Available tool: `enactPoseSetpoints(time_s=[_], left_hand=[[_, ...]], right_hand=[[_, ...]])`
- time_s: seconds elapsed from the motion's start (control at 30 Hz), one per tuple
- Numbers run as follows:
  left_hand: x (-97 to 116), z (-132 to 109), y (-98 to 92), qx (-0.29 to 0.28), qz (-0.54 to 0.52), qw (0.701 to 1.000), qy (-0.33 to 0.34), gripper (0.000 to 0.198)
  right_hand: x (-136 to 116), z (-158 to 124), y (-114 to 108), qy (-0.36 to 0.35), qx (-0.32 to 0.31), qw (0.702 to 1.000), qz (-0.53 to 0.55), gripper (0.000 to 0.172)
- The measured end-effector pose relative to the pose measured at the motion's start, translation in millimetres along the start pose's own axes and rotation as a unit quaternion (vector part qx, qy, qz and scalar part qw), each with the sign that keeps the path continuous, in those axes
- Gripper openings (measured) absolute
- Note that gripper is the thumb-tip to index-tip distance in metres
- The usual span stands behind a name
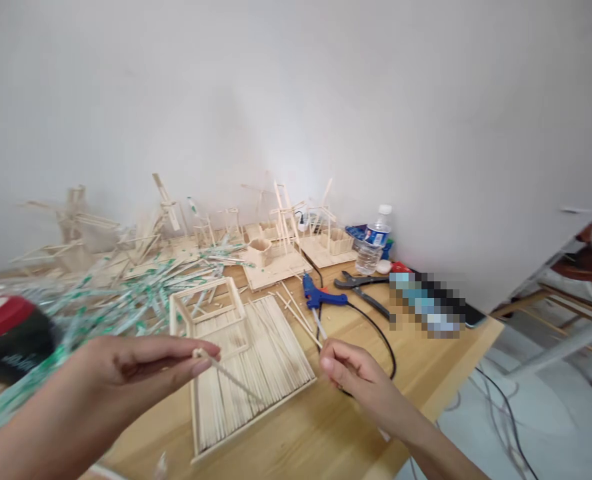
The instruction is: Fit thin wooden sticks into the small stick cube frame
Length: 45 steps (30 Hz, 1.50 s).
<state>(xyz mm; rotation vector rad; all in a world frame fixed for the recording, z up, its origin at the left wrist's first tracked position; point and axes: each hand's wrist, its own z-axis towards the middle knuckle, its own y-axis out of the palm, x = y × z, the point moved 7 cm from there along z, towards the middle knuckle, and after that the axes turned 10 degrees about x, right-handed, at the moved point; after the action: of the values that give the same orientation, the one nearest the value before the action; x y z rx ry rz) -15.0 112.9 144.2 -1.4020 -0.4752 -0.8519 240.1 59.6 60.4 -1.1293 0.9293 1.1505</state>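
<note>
A thin wooden stick (229, 377) is pinched at its upper end between the thumb and forefinger of the left hand (111, 380), which reaches in from the lower left with its other fingers loosely curled. The stick slants down and right from those fingertips, hanging over a flat panel of glued wooden sticks (286, 360) without visibly touching it. A box frame of sticks (201, 288) stands on the panel's far end, just past the left hand.

The right hand (356, 377), at lower centre, has its fingertips drawn together; whether they pinch anything is too small to tell. Just above them lies a blue hot glue gun (316, 297), its black cord (383, 340) curving past the hand across the wooden table (326, 440).

Beyond the gun are black-handled pliers (361, 287) and a water bottle (371, 247). A heap of green-printed wrappers (126, 307) spreads across the left side, and stick models (283, 220) stand along the wall at upper centre.
</note>
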Motion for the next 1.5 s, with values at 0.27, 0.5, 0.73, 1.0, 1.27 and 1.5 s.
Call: enactPoseSetpoints(time_s=[0.27,0.5,0.73,1.0,1.27,1.5], left_hand=[[37.5,-8.8,5.4,-0.002,-0.057,0.998,0.039,0.015],[86.9,-51.8,26.2,-0.029,-0.117,0.980,0.156,0.023],[71.8,-38.7,1.8,0.042,-0.106,0.985,0.133,0.019],[22.8,-1.3,-2.5,0.054,-0.135,0.989,0.005,0.011],[19.8,-0.7,-5.3,0.073,-0.077,0.994,0.021,0.015],[18.1,-1.1,-3.3,0.060,-0.061,0.996,0.029,0.016]], right_hand=[[-12.8,16.9,36.0,-0.028,-0.023,0.999,-0.034,0.019],[-45.6,15.8,80.4,-0.174,-0.165,0.969,-0.057,0.041],[-39.1,23.2,83.6,-0.176,-0.149,0.970,-0.083,0.030],[-19.5,38.4,83.1,-0.148,-0.163,0.970,-0.105,0.020],[-18.0,38.0,92.2,-0.141,-0.160,0.973,-0.093,0.016],[-17.1,38.5,94.4,-0.141,-0.149,0.974,-0.094,0.014]])
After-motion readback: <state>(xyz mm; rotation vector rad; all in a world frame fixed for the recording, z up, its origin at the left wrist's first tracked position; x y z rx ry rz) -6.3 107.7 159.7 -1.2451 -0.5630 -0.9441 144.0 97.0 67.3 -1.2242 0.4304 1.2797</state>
